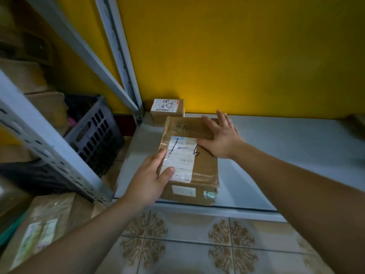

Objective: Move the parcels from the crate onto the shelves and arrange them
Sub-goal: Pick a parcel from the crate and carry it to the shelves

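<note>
Large parcel (201,171) lying flat on the grey shelf board (276,151), on the board's left part, with its near end at the board's front edge. The long axis runs from the board's front edge toward its back edge, roughly square to both. The labelled face points up; the white label (180,157) carries handwritten strokes that read upright from the front edge.

The print on the label is too blurred to read, and the handwriting on the parcel's far end is indistinct. The far right corner of the parcel is covered by the right hand (219,139), and the near left edge by the left hand (150,178). The board's right end is cut off by the frame.

The parcel lies between the two hands. The right hand rests flat on the top of its far right part, fingers spread and straight. The left hand is on its near left edge, with the thumb laid flat on the label and one finger straight along the edge; its other fingers are hidden behind the back of the hand.

A small parcel (167,109) stands at the board's back left corner, just behind the large one. A dark crate (96,133) sits off the board's left edge.
</note>
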A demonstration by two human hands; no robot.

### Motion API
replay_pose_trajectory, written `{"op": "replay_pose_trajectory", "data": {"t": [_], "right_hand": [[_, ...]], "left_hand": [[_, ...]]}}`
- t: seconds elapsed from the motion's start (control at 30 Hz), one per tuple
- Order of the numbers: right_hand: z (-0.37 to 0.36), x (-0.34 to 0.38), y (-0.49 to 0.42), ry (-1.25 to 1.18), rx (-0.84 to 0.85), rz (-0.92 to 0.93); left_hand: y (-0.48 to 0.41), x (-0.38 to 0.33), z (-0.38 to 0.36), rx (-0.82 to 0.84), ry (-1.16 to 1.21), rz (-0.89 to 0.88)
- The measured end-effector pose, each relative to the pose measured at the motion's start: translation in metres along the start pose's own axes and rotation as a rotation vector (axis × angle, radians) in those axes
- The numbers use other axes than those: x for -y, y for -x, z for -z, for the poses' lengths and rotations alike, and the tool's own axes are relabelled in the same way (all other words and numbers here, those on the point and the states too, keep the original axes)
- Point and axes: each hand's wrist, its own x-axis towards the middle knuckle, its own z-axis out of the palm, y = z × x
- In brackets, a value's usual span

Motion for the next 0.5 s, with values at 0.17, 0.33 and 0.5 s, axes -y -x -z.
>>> {"op": "replay_pose_trajectory", "data": {"t": [0.17, 0.33, 0.5], "right_hand": [[-0.013, 0.01, 0.006, 0.009, -0.025, -0.134], [-0.019, 0.026, 0.034, 0.305, -0.079, -0.104], [0.001, 0.025, -0.002, 0.139, -0.019, 0.002]], "left_hand": [[-0.042, 0.033, 0.027, -0.032, -0.135, -0.075], [-0.077, 0.026, 0.057, -0.251, -0.137, 0.24], [-0.039, 0.007, 0.021, -0.026, -0.152, 0.163]]}}
